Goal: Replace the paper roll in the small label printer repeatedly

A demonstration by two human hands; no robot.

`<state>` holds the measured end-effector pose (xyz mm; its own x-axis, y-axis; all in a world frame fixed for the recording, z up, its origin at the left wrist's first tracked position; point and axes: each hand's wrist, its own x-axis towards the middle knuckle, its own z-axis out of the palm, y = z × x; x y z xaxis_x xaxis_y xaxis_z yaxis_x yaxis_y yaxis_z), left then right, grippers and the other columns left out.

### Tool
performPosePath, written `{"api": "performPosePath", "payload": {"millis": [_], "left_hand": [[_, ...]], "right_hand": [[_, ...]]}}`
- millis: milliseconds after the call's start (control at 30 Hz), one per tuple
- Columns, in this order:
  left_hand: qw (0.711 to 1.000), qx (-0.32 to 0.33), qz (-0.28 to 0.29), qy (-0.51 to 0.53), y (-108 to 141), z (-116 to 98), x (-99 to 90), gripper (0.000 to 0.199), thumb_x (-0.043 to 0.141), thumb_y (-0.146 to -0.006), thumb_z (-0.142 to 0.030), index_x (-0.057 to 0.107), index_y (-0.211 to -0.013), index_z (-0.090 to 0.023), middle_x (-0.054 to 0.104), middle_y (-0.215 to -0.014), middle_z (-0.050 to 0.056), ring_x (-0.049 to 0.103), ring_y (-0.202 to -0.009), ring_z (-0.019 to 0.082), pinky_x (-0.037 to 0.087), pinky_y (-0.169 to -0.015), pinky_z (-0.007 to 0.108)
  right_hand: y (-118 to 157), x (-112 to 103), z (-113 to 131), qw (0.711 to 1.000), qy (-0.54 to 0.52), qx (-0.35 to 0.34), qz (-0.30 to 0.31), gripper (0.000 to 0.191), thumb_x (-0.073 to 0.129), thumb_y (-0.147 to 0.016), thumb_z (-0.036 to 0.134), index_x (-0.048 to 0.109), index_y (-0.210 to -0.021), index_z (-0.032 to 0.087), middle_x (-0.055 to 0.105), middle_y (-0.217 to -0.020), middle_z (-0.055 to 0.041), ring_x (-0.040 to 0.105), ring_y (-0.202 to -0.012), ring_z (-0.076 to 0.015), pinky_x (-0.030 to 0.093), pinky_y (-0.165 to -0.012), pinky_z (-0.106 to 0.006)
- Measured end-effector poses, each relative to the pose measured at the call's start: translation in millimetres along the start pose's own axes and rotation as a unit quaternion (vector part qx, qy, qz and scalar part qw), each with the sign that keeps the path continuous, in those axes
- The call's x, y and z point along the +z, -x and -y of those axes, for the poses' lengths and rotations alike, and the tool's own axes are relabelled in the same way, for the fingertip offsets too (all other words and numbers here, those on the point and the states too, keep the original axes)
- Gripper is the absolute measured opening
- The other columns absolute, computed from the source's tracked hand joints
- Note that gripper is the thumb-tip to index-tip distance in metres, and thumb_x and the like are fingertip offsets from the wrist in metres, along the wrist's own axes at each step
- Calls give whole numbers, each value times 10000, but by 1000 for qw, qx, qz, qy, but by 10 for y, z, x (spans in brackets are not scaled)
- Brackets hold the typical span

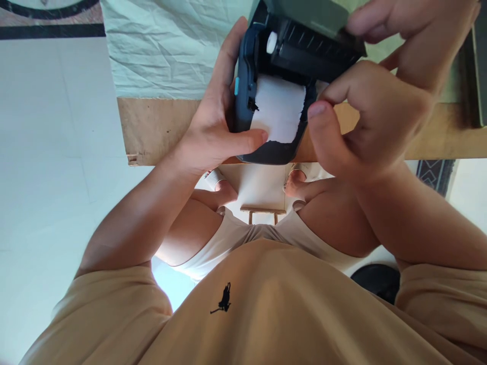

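Note:
A dark handheld printer [242,121] is tilted over the table's front edge with its lid [319,20] swung up. White paper [279,109] from a roll lies across its open bay, its end ragged. My left hand [216,121] wraps the printer's left side, the thumb pressing on the paper's lower left corner. At the right side is my right hand [380,101], its thumb and index finger bent close together by the printer's edge. Other fingers of that hand touch the raised lid. What lies between the right thumb and index finger cannot be made out.
A pale green cloth [163,50] covers the wooden table [160,126], leaving its front strip bare. A dark flat-edged object [477,76] stands at the far right. Beneath the table edge are my legs, a small wooden stool [262,209] and a patterned mat [436,175].

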<state>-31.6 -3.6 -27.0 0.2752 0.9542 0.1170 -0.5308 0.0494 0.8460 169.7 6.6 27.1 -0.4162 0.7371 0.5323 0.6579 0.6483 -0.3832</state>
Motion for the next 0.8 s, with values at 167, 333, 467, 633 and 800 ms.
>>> {"api": "performPosePath", "payload": {"millis": [167,333,467,633,800], "left_hand": [[992,53,108,-34,-87,123,-196,1006,855,-378,-87,506,-1269,-400,519,-1425,-61,452,-1392,319,536,-1016,332],[986,90,118,-72,-85,157,-264,774,772,-637,-291,464,-1335,-423,526,-1368,-67,426,-1426,296,427,-1132,423],[995,56,59,-56,30,-16,-88,581,795,-675,-456,569,-1199,-350,597,-1196,-9,564,-1257,273,503,-1018,368],[994,-65,-53,-73,126,-199,114,523,842,-655,-431,626,-1067,-193,615,-955,62,652,-947,290,481,-769,330],[995,-70,-50,-59,117,-195,132,449,807,-687,-405,617,-1044,-209,594,-900,57,619,-809,238,455,-681,314]], "right_hand": [[68,67,13,992,31,-118,-24,340,482,-837,340,445,-571,133,646,-1046,-28,599,-936,-174,474,-852,-393],[59,56,52,993,3,-121,-16,262,480,-850,312,464,-639,158,648,-899,-6,587,-848,-136,456,-820,-351],[38,30,84,993,-24,-112,-8,112,556,-810,275,536,-763,175,587,-825,-43,575,-839,-137,456,-754,-299],[48,19,124,996,-84,-34,26,202,670,-784,262,523,-878,158,374,-589,56,327,-542,-16,285,-551,-211],[16,-21,150,993,-96,15,72,373,631,-857,331,378,-659,141,371,-559,48,275,-511,-3,197,-499,-226]]}}
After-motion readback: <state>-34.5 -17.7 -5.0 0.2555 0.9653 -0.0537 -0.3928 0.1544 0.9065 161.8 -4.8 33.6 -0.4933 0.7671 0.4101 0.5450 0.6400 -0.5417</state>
